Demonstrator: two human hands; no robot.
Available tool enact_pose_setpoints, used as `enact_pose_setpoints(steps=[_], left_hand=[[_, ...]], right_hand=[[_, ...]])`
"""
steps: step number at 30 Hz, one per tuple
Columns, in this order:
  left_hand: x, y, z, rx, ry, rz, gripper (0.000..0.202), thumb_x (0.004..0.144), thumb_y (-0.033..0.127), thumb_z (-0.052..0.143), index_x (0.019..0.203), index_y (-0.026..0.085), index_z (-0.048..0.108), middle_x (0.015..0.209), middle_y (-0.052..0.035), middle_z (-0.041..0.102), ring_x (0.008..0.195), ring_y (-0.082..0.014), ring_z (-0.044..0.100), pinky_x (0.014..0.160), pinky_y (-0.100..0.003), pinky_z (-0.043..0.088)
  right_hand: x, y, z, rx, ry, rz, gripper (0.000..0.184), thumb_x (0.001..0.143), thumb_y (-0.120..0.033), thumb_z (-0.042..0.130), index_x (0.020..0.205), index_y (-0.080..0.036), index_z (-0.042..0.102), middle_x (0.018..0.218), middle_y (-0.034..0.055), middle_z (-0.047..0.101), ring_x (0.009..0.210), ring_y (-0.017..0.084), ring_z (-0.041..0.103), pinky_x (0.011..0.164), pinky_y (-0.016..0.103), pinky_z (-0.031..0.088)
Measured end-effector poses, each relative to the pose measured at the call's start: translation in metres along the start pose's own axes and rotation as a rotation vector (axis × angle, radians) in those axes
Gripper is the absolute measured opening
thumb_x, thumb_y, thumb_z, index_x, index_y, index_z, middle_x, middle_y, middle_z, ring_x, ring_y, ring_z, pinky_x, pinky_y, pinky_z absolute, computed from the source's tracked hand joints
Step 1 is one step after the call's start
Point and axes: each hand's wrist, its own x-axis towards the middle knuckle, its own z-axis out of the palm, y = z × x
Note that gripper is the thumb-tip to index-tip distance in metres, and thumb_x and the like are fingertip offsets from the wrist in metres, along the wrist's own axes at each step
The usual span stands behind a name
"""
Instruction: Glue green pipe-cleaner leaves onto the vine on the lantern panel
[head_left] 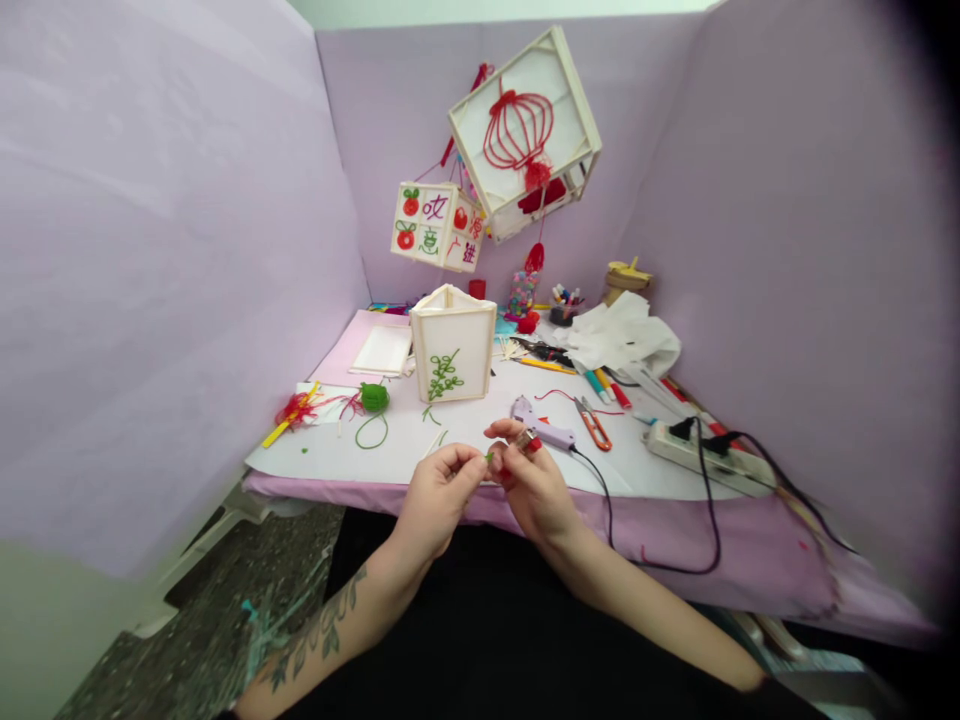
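A table (675, 540) covered in lilac cloth, with a white sheet (450, 440) spread over its middle. On the sheet stand a small paper lantern (452, 343) with a green vine design, a ball of green yarn (374, 397), a tangle of red yarn (294, 408), a lilac glue gun (541, 424) and orange-handled snips (594, 424). To the right lie coloured markers (604, 384), crumpled white paper (622, 335) and a white power strip (709, 452) with a black cable
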Motion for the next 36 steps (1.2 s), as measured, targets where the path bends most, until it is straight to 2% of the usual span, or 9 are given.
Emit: enact_pose_setpoints(steps=[4, 7, 10, 14, 17, 21, 24, 30, 36], left_hand=[[0.000, 0.000, -0.003, 0.025, 0.044, 0.014, 0.029, 0.076, 0.044, 0.070, 0.073, 0.016, 0.062, 0.050, 0.0070, 0.045, 0.043, -0.0051, 0.029, 0.045, -0.020, 0.023], [0.000, 0.000, -0.004, 0.032, 0.067, 0.022, 0.030, 0.074, 0.044, 0.071, 0.073, 0.016, 0.062, 0.051, 0.0060, 0.047, 0.044, -0.0056, 0.032, 0.045, -0.020, 0.024], [0.000, 0.000, -0.006, 0.046, 0.085, 0.033, 0.030, 0.074, 0.044, 0.072, 0.073, 0.016, 0.063, 0.053, 0.0044, 0.051, 0.045, -0.0067, 0.036, 0.046, -0.020, 0.027], [0.000, -0.003, -0.010, 0.065, 0.103, 0.040, 0.029, 0.074, 0.044, 0.071, 0.074, 0.016, 0.064, 0.059, 0.0013, 0.058, 0.047, -0.0076, 0.041, 0.048, -0.021, 0.031], [0.000, -0.004, -0.013, 0.074, 0.113, 0.045, 0.028, 0.075, 0.043, 0.070, 0.074, 0.016, 0.065, 0.062, -0.0002, 0.061, 0.050, -0.0090, 0.045, 0.049, -0.021, 0.033], [0.001, -0.007, -0.017, 0.073, 0.115, 0.052, 0.026, 0.076, 0.042, 0.069, 0.074, 0.016, 0.065, 0.065, -0.0008, 0.063, 0.052, -0.0099, 0.047, 0.050, -0.022, 0.034], [0.001, -0.008, -0.018, 0.061, 0.101, 0.055, 0.024, 0.078, 0.040, 0.068, 0.073, 0.016, 0.064, 0.062, 0.0008, 0.060, 0.050, -0.0086, 0.043, 0.049, -0.021, 0.031], [0.003, -0.011, -0.020, 0.054, 0.084, 0.052, 0.024, 0.080, 0.039, 0.066, 0.075, 0.016, 0.063, 0.063, 0.0021, 0.059, 0.045, -0.0058, 0.032, 0.046, -0.021, 0.024], [0.001, -0.011, -0.023, 0.039, 0.098, 0.038, 0.026, 0.079, 0.041, 0.067, 0.077, 0.016, 0.063, 0.067, -0.0001, 0.062, 0.046, -0.0064, 0.034, 0.046, -0.021, 0.024]], right_hand=[[0.000, -0.002, -0.002, 0.084, -0.031, 0.035, 0.032, 0.076, -0.049, 0.073, 0.090, -0.024, 0.059, 0.096, -0.0001, 0.059, 0.060, 0.008, 0.048, 0.047, 0.020, 0.036], [0.000, -0.003, -0.005, 0.025, -0.091, 0.055, 0.035, 0.082, -0.057, 0.061, 0.084, -0.025, 0.049, 0.078, -0.0042, 0.057, 0.043, 0.006, 0.038, 0.036, 0.018, 0.024], [-0.001, -0.002, -0.010, -0.127, -0.111, 0.042, 0.039, 0.085, -0.063, 0.050, 0.081, -0.025, 0.044, 0.062, -0.0069, 0.053, 0.033, 0.006, 0.029, 0.032, 0.019, 0.019], [-0.001, -0.001, -0.022, -0.274, -0.045, -0.014, 0.041, 0.092, -0.056, 0.043, 0.070, -0.022, 0.044, 0.045, -0.0071, 0.043, 0.032, 0.007, 0.029, 0.033, 0.020, 0.019], [0.003, -0.008, -0.034, -0.349, 0.021, -0.080, 0.040, 0.092, -0.053, 0.046, 0.067, -0.022, 0.044, 0.043, -0.0073, 0.040, 0.035, 0.007, 0.031, 0.036, 0.020, 0.022], [0.020, -0.034, -0.054, -0.437, 0.118, -0.208, 0.039, 0.092, -0.051, 0.049, 0.066, -0.022, 0.043, 0.046, -0.0072, 0.040, 0.038, 0.007, 0.031, 0.037, 0.020, 0.022], [0.038, -0.054, -0.064, -0.488, 0.151, -0.267, 0.040, 0.093, -0.051, 0.047, 0.065, -0.022, 0.042, 0.044, -0.0070, 0.039, 0.038, 0.007, 0.031, 0.037, 0.020, 0.022], [0.054, -0.059, -0.068, -0.549, 0.148, -0.239, 0.029, 0.089, -0.045, 0.049, 0.071, -0.024, 0.041, 0.044, -0.0088, 0.040, 0.034, 0.007, 0.030, 0.034, 0.019, 0.020], [0.061, -0.054, -0.078, -0.692, 0.162, -0.224, 0.029, 0.088, -0.047, 0.040, 0.070, -0.025, 0.036, 0.044, -0.0101, 0.033, 0.035, 0.009, 0.026, 0.036, 0.021, 0.020]])
